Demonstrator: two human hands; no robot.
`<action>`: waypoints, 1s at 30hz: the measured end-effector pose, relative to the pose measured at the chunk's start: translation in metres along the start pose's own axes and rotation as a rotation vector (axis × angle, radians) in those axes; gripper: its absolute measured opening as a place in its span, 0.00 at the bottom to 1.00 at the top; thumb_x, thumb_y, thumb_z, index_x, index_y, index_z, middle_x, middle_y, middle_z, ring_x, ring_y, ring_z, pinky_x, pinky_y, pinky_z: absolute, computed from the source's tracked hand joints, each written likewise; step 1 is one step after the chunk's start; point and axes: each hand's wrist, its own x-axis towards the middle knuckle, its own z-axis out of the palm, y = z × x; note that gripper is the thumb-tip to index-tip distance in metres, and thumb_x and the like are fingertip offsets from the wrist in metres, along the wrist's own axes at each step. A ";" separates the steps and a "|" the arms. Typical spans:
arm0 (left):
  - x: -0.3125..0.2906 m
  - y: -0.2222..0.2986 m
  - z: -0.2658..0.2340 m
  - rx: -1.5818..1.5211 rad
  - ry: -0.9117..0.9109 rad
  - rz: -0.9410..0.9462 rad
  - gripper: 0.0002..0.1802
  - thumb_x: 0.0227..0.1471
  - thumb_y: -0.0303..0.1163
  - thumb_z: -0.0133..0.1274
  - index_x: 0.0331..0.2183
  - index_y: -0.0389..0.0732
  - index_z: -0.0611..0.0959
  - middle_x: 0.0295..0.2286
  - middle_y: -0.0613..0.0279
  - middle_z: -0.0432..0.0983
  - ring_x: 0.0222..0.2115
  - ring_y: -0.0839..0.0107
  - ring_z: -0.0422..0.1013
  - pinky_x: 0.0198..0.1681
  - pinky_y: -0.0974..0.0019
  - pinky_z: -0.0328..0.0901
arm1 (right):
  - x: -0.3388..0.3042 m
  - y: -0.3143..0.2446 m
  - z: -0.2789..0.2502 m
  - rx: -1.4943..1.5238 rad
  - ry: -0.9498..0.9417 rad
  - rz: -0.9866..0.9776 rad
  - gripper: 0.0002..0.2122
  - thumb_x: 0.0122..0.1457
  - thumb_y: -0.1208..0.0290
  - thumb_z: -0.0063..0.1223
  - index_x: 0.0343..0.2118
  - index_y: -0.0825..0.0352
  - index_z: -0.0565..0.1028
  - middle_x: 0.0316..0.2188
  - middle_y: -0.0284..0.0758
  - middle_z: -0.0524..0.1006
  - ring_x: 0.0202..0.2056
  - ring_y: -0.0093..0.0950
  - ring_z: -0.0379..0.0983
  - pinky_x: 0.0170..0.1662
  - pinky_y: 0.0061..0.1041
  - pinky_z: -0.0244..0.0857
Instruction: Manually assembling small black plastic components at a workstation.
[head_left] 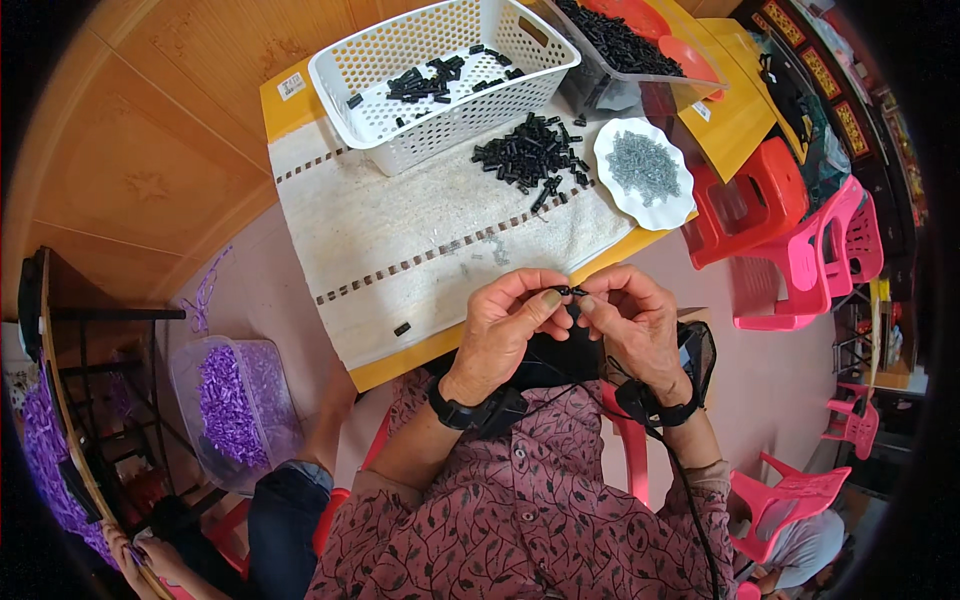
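Above the table's near edge, my left hand [515,325] and my right hand [632,325] meet with fingertips almost touching. Both are closed in a pinch. Between them shows a small black tubular piece [564,291]; its ends are covered by the fingers, so I cannot tell whether it is one part or two. Beyond my hands lies a heap of short black tubular pieces [530,152] on a pale cloth [385,225]. To its right, a white wavy-rimmed plate [684,207] holds many tiny clear-grey pieces [645,167]. One black piece [402,328] lies alone near the front left.
A white perforated basket [430,145] with black pieces stands at the back. Beside it is a clear tub [600,95] full of black pieces. Pink stools [790,270] stand right. A clear bin [275,390] of purple pieces is at left, near another person's leg [290,510].
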 end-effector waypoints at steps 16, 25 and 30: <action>0.001 -0.002 0.000 0.016 -0.001 0.008 0.11 0.55 0.26 0.50 0.41 0.31 0.76 0.28 0.61 0.75 0.26 0.76 0.73 0.30 0.75 0.70 | 0.000 0.001 0.000 0.067 0.006 -0.022 0.06 0.56 0.80 0.52 0.37 0.72 0.74 0.30 0.31 0.75 0.30 0.17 0.72 0.30 0.14 0.67; 0.000 -0.003 -0.001 0.035 -0.007 0.001 0.11 0.55 0.24 0.50 0.41 0.32 0.76 0.30 0.60 0.75 0.29 0.74 0.72 0.31 0.72 0.70 | -0.001 0.004 0.001 0.060 0.071 -0.016 0.06 0.54 0.81 0.54 0.36 0.71 0.74 0.30 0.31 0.76 0.28 0.17 0.73 0.27 0.13 0.66; 0.000 -0.004 0.000 0.049 0.007 0.001 0.11 0.54 0.24 0.50 0.41 0.31 0.77 0.30 0.60 0.75 0.28 0.75 0.72 0.29 0.72 0.70 | -0.001 0.004 0.003 0.033 0.082 -0.053 0.06 0.54 0.81 0.54 0.36 0.71 0.74 0.30 0.30 0.76 0.29 0.16 0.73 0.27 0.12 0.66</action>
